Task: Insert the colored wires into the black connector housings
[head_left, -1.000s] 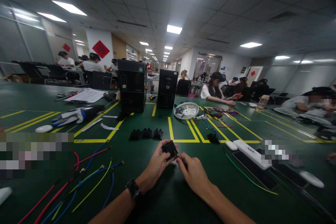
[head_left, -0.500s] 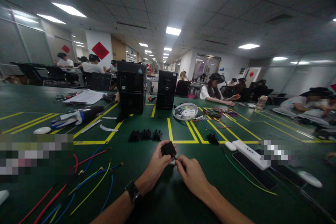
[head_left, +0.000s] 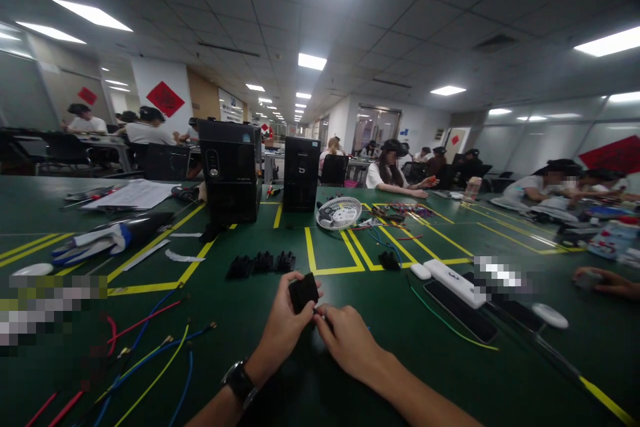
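Observation:
My left hand (head_left: 287, 310), with a watch at the wrist, is closed around a small black plastic block (head_left: 303, 291) above the table. My right hand (head_left: 350, 340) meets it at the block's lower right corner, thumb and finger pinched together. What the pinch holds is mostly hidden; something thin and dark shows near the fingertips. Beyond the hands lies a row of similar black plastic parts (head_left: 263, 263), and another black part (head_left: 389, 261) lies to the right.
Red, blue and yellow-green wires (head_left: 155, 373) spread at left. Two black computer cases (head_left: 230, 173) stand behind, beside a white round grille (head_left: 340, 213). A white power bank (head_left: 456, 283) and a phone (head_left: 460, 311) lie at right. A co-worker's hand (head_left: 607, 280) rests at far right.
The view has turned slightly right, so the table things sit further left. Both hands stay together at the block, which appears a little more upright. A co-worker's hand shows more at right.

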`<state>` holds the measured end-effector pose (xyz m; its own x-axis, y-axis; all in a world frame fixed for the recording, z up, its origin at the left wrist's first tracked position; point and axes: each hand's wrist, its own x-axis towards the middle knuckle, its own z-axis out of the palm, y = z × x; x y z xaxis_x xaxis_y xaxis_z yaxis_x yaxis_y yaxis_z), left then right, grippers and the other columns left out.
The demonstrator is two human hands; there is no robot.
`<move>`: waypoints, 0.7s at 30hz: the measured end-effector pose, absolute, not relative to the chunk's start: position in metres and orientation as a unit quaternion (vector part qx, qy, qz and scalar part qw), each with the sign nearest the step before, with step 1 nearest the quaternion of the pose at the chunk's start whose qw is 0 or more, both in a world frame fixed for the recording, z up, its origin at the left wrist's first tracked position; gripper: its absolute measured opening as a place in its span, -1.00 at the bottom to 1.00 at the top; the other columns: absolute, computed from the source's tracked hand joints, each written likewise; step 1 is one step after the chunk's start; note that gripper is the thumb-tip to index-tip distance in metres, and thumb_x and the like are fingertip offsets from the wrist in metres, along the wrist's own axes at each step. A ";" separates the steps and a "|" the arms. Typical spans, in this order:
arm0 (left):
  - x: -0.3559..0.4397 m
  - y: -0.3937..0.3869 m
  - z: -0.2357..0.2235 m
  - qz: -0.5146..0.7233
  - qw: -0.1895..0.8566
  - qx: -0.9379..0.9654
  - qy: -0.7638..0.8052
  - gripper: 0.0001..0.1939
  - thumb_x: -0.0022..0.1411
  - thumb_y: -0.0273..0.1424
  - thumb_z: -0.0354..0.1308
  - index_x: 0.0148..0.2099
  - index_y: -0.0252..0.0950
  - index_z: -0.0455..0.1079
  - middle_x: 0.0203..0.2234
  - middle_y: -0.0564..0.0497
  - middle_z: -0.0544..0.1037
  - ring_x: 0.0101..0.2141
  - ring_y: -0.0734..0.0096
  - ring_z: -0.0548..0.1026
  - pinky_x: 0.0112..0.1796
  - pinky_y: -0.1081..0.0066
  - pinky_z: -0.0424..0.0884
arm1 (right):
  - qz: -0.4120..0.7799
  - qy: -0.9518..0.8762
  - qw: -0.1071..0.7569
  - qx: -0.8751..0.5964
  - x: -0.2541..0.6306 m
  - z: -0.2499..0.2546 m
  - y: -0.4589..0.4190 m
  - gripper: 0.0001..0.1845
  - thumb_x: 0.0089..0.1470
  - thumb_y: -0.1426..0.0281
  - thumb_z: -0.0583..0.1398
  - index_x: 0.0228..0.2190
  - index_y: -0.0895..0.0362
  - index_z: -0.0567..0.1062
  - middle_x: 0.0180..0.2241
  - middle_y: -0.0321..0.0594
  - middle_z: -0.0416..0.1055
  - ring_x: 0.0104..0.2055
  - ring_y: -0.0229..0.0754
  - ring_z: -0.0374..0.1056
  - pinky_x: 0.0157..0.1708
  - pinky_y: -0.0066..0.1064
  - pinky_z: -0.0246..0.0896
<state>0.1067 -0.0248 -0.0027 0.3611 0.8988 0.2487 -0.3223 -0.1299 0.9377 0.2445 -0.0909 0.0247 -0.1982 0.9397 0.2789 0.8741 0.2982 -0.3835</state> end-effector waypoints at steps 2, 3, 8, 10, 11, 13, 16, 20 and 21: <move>0.107 -0.027 0.001 0.506 0.617 0.545 0.256 -0.51 0.05 -0.46 0.19 -0.02 -0.19 0.06 -0.12 -0.14 0.47 -0.10 0.17 0.49 -0.10 0.17 0.40 | 0.081 -0.769 0.252 -0.582 0.244 0.026 -0.092 -0.72 0.24 0.36 -0.05 -0.36 0.11 0.43 -0.44 -0.25 0.48 -0.46 -0.27 0.37 -0.45 -0.51 0.03; 0.108 -0.028 0.004 0.507 0.623 0.537 0.257 -0.51 0.04 -0.46 0.20 -0.03 -0.19 0.05 -0.12 -0.14 0.47 -0.12 0.15 0.50 -0.14 0.17 0.42 | 0.085 -0.768 0.262 -0.578 0.244 0.026 -0.092 -0.72 0.24 0.37 -0.04 -0.37 0.11 0.43 -0.44 -0.25 0.48 -0.45 -0.27 0.37 -0.44 -0.51 0.04; 0.114 -0.036 0.016 0.526 0.638 0.483 0.287 -0.47 -0.01 -0.44 0.24 -0.05 -0.19 0.04 -0.17 -0.15 0.49 -0.23 0.11 0.55 -0.29 0.23 0.47 | 0.123 -0.744 0.330 -0.568 0.241 0.020 -0.090 -0.69 0.26 0.39 -0.06 -0.36 0.12 0.45 -0.41 -0.24 0.48 -0.38 -0.26 0.40 -0.38 -0.52 0.08; 0.115 -0.038 0.017 0.535 0.643 0.464 0.292 -0.45 -0.02 -0.43 0.25 -0.04 -0.20 0.04 -0.18 -0.15 0.50 -0.26 0.13 0.56 -0.29 0.23 0.47 | 0.138 -0.738 0.350 -0.560 0.239 0.017 -0.089 -0.68 0.26 0.40 -0.07 -0.36 0.13 0.45 -0.40 -0.24 0.48 -0.35 -0.26 0.40 -0.35 -0.52 0.10; 0.115 -0.038 0.017 0.535 0.646 0.459 0.291 -0.45 -0.02 -0.43 0.25 -0.03 -0.20 0.04 -0.18 -0.15 0.51 -0.26 0.14 0.56 -0.28 0.22 0.47 | 0.143 -0.737 0.355 -0.558 0.238 0.017 -0.089 -0.68 0.26 0.40 -0.07 -0.37 0.13 0.45 -0.40 -0.24 0.48 -0.35 -0.26 0.40 -0.34 -0.52 0.10; 0.113 -0.036 0.016 0.531 0.651 0.459 0.289 -0.43 -0.02 -0.42 0.26 -0.01 -0.21 0.06 -0.17 -0.15 0.51 -0.26 0.16 0.55 -0.25 0.20 0.46 | 0.150 -0.734 0.356 -0.559 0.238 0.017 -0.088 -0.69 0.25 0.40 -0.05 -0.38 0.14 0.45 -0.40 -0.24 0.48 -0.36 -0.27 0.39 -0.35 -0.52 0.10; 0.108 -0.034 0.017 0.522 0.649 0.478 0.278 -0.41 -0.03 -0.39 0.28 0.02 -0.23 0.10 -0.16 -0.16 0.50 -0.25 0.18 0.54 -0.22 0.21 0.45 | 0.159 -0.737 0.353 -0.554 0.238 0.020 -0.088 -0.71 0.23 0.40 -0.01 -0.42 0.14 0.45 -0.46 -0.28 0.45 -0.43 -0.29 0.35 -0.40 -0.54 0.08; 0.102 -0.034 0.021 0.531 0.642 0.483 0.270 -0.54 0.06 -0.21 0.20 -0.02 -0.26 0.21 -0.24 -0.11 0.50 -0.35 0.23 0.53 -0.41 0.34 0.46 | 0.177 -0.748 0.369 -0.522 0.236 0.025 -0.092 -0.69 0.22 0.41 -0.01 -0.47 0.15 0.44 -0.54 -0.35 0.37 -0.49 -0.35 0.29 -0.44 -0.57 0.03; 0.102 -0.035 0.022 0.536 0.646 0.472 0.270 -0.58 0.09 -0.17 0.16 -0.05 -0.26 0.24 -0.29 -0.07 0.49 -0.39 0.25 0.52 -0.47 0.37 0.44 | 0.181 -0.749 0.371 -0.518 0.234 0.025 -0.093 -0.68 0.22 0.41 -0.01 -0.48 0.15 0.45 -0.56 -0.36 0.35 -0.50 -0.36 0.28 -0.44 -0.58 0.02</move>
<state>0.1018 -0.0347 0.0216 0.2796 0.9472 0.1569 -0.4381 -0.0196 0.8987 0.2345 -0.0930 0.0254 -0.1875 0.9105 0.3685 0.6421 0.3976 -0.6555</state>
